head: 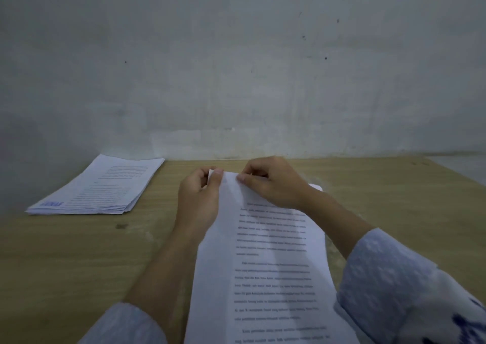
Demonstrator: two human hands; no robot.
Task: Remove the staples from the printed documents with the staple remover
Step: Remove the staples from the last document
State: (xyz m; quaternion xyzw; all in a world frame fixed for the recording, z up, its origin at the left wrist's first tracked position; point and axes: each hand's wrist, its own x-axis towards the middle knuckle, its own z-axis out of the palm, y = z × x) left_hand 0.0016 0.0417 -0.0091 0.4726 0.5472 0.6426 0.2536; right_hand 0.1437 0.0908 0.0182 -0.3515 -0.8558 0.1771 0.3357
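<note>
View from my head, looking down at a wooden table [79, 259] set against a pale wall [236, 54]. My left hand [198, 199] curls its fingers and thumb around the far left corner of a printed document [271, 264], pinching it; my right hand [273, 183] pinches the same top edge just beside it, at about 1 o'clock from the left hand, fingers bent onto the paper. The document runs from my hands toward 6 o'clock, partly lifted off the table, its top sheet bearing paragraphs of black text too blurred to read. At 10 o'clock, well apart from my hands, a stack of papers [97, 188] lies flat near the wall; its near left corner carries a blue printed label whose letters I cannot make out. Pale patterned sleeves [381, 278] cover both forearms.
</note>
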